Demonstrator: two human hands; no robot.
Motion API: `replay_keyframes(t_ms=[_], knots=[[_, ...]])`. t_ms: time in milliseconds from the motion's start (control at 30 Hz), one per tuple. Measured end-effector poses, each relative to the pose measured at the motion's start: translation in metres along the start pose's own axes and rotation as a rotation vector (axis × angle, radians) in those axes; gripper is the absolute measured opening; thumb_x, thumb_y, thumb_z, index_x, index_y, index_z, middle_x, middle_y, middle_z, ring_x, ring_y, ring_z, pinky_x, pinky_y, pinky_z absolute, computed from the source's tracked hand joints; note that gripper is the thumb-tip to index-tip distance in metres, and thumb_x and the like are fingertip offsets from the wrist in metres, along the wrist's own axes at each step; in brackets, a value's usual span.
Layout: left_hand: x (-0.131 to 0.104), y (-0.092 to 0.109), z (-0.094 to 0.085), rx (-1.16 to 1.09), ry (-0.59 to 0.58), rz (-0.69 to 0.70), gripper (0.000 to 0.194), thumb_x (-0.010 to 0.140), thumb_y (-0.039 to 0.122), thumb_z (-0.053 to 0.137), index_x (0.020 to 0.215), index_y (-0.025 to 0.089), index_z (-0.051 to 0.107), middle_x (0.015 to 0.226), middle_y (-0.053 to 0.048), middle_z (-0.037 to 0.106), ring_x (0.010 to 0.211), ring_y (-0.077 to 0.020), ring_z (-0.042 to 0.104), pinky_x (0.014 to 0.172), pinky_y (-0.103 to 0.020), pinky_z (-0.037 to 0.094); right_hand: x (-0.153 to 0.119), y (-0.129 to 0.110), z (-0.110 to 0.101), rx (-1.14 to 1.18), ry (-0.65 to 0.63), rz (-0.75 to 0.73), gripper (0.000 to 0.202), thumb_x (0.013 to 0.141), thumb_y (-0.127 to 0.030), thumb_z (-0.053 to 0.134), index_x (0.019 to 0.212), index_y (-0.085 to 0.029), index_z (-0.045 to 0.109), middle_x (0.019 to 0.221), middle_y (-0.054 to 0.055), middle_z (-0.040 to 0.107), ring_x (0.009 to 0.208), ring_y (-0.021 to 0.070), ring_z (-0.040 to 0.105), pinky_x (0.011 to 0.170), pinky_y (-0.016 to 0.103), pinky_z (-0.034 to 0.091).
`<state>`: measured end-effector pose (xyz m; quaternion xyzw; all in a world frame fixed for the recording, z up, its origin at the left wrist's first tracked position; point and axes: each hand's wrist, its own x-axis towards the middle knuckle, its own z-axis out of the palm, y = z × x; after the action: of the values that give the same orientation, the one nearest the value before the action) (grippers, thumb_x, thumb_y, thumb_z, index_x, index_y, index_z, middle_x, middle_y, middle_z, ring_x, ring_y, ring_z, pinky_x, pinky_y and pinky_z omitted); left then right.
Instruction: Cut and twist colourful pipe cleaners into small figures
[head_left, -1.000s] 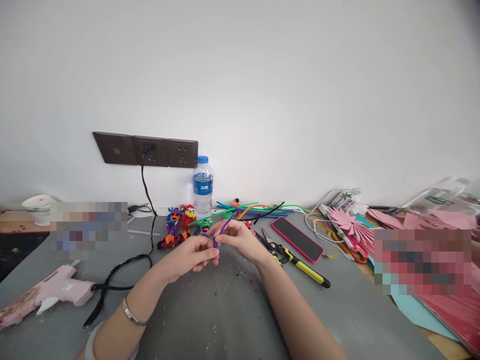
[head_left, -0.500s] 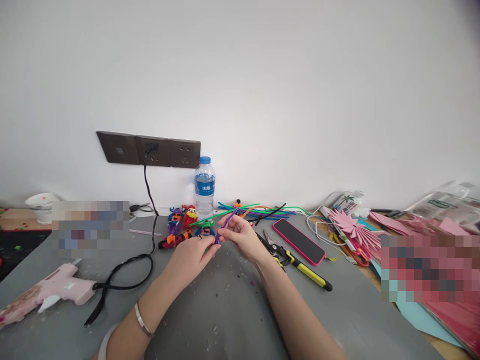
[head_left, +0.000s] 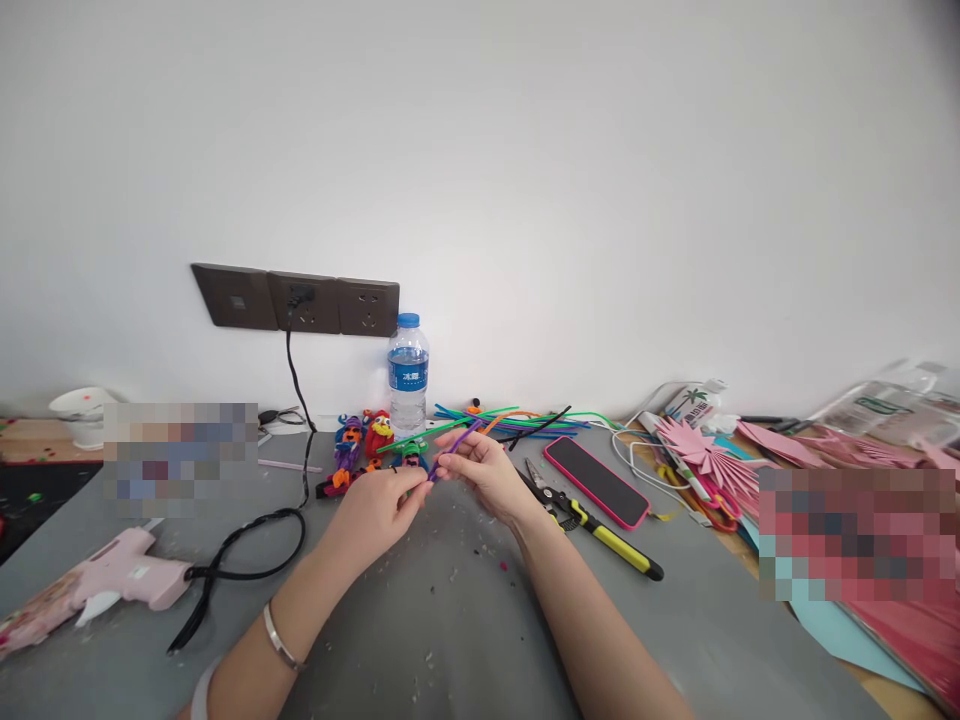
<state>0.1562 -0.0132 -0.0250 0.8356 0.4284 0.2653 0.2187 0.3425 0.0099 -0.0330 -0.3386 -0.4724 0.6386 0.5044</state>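
Your left hand and right hand both pinch one purple pipe cleaner, held between them. Beyond your left hand sits a red pipe-cleaner figure; right of your right hand lie yellow-handled pliers, then a smartphone.

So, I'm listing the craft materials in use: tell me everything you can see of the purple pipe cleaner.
The purple pipe cleaner is a thin, bendable-looking stem, apparently fuzzy-coated wire, though its texture is too small to confirm. It slants up and to the right above the gray tabletop. The left hand pinches its lower part; the right hand's fingers grip it higher, its upper end showing beyond them. Fingers hide some of its length.
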Motion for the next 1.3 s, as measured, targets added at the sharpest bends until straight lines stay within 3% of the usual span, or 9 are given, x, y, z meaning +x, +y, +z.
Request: replay_keyframes(t_ms=[100,200,300,433,533,767,933,1100,1300], knots=[[0.002,-0.002,-0.003,-0.11,0.059,-0.056,0.029,0.091,0.031,0.047,0.067,0.022,0.062,0.063,-0.003,0.066,0.058,-0.0187,0.059,0.058,-0.026,0.036,0.0,-0.002,0.0,-0.002,0.023,0.011,0.027,0.063,-0.031,0.084,0.079,-0.017,0.068,0.072,0.0,0.067,0.062,0.0112,0.063,0.063,0.024,0.052],[0.005,-0.003,-0.004,-0.469,0.126,-0.192,0.024,0.086,0.04,0.056,0.075,0.022,0.068,0.072,-0.005,0.071,0.063,-0.0209,0.063,0.055,-0.027,0.041,-0.002,-0.006,0.003,-0.069,0.035,-0.041,0.025,0.064,-0.032,0.084,0.073,-0.017,0.066,0.072,0.0,0.065,0.063,0.0117,0.062,0.063,0.025,0.052],[0.008,0.0,-0.002,-0.874,0.179,-0.358,0.028,0.078,0.047,0.067,0.082,0.02,0.07,0.079,-0.006,0.071,0.072,-0.0212,0.063,0.053,-0.025,0.043,-0.004,-0.005,0.01,-0.193,0.056,-0.192,0.021,0.068,-0.033,0.08,0.072,-0.019,0.065,0.075,0.0,0.064,0.067,0.0133,0.06,0.063,0.026,0.051],[0.008,0.004,0.005,-1.263,0.206,-0.518,0.026,0.07,0.039,0.079,0.084,0.019,0.07,0.076,-0.002,0.067,0.071,-0.014,0.06,0.053,-0.02,0.042,-0.006,0.003,0.021,-0.316,0.11,-0.359,0.021,0.073,-0.034,0.076,0.07,-0.019,0.062,0.074,0.001,0.06,0.071,0.0148,0.056,0.064,0.027,0.049],[0.008,0.006,0.01,-1.438,0.197,-0.601,0.025,0.066,0.034,0.083,0.081,0.019,0.068,0.072,0.002,0.063,0.068,-0.0098,0.058,0.051,-0.017,0.04,-0.005,0.01,0.024,-0.342,0.141,-0.405,0.022,0.074,-0.034,0.075,0.068,-0.019,0.061,0.073,0.001,0.058,0.071,0.0153,0.055,0.065,0.028,0.048],[0.01,0.008,0.005,-1.513,0.265,-0.575,0.023,0.07,0.032,0.08,0.083,0.02,0.066,0.081,0.001,0.066,0.072,-0.0097,0.06,0.054,-0.017,0.045,-0.008,0.009,0.025,-0.37,0.085,-0.349,0.014,0.078,-0.03,0.072,0.087,-0.02,0.066,0.083,0.003,0.063,0.079,0.0175,0.059,0.073,0.03,0.049],[0.01,0.01,0.003,-1.505,0.346,-0.543,0.024,0.067,0.029,0.082,0.08,0.018,0.066,0.084,0.0,0.067,0.078,-0.0113,0.062,0.055,-0.017,0.049,-0.009,0.008,0.026,-0.382,0.077,-0.362,0.015,0.079,-0.031,0.071,0.078,-0.02,0.06,0.076,0.0,0.06,0.071,0.0149,0.056,0.068,0.027,0.047],[0.01,0.01,0.004,-1.475,0.336,-0.57,0.026,0.065,0.03,0.084,0.077,0.018,0.064,0.074,0.003,0.064,0.067,-0.0093,0.06,0.052,-0.017,0.05,-0.008,0.009,0.026,-0.407,0.068,-0.387,0.015,0.08,-0.029,0.069,0.076,-0.019,0.059,0.075,0.0,0.057,0.07,0.0145,0.054,0.066,0.026,0.044],[0.01,0.008,0.003,-1.456,0.34,-0.572,0.03,0.063,0.031,0.085,0.082,0.018,0.067,0.078,0.001,0.066,0.07,-0.0118,0.063,0.053,-0.019,0.052,-0.008,0.01,0.025,-0.508,0.098,-0.444,0.012,0.082,-0.027,0.065,0.076,-0.019,0.058,0.073,0.0,0.056,0.068,0.014,0.052,0.064,0.026,0.042]])
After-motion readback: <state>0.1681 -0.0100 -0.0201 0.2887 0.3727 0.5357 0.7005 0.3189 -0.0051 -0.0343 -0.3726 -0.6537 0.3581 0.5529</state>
